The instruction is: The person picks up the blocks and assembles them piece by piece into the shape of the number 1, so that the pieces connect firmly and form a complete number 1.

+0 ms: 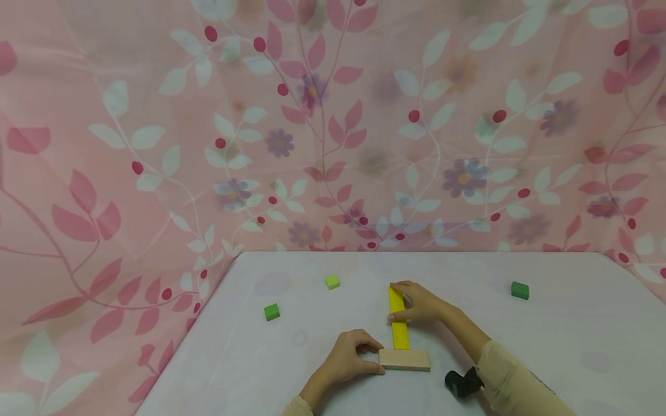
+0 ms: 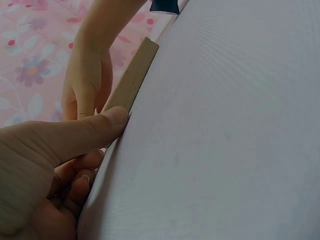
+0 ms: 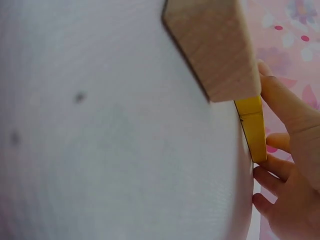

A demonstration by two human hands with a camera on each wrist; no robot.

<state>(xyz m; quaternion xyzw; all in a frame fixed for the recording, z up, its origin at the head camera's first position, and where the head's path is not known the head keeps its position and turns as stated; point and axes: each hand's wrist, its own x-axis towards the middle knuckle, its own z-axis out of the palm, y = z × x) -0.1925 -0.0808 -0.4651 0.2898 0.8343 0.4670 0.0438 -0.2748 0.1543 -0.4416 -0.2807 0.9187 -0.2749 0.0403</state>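
Note:
A pale wooden block (image 1: pixel 404 360), long and flat-sided, lies crosswise on the table. My left hand (image 1: pixel 350 357) grips its left end between thumb and fingers; in the left wrist view the thumb (image 2: pixel 95 130) lies along the wood. Behind the block a long yellow block (image 1: pixel 399 335) points away, its near end against or very close to the wood, together making a T shape. My right hand (image 1: pixel 420 305) holds the yellow block from the right, fingers at its far end and thumb lower down. A thin line crosses the yellow block (image 3: pixel 252 122) in the right wrist view.
On the white-covered table (image 1: pixel 234 370) stand a green cube (image 1: pixel 272 312) and a lime cube (image 1: pixel 332 282) to the left, and a dark green block (image 1: pixel 520 290) far right. A black device (image 1: pixel 460 383) sits by the right sleeve. A floral pink cloth (image 1: pixel 364 144) hangs behind.

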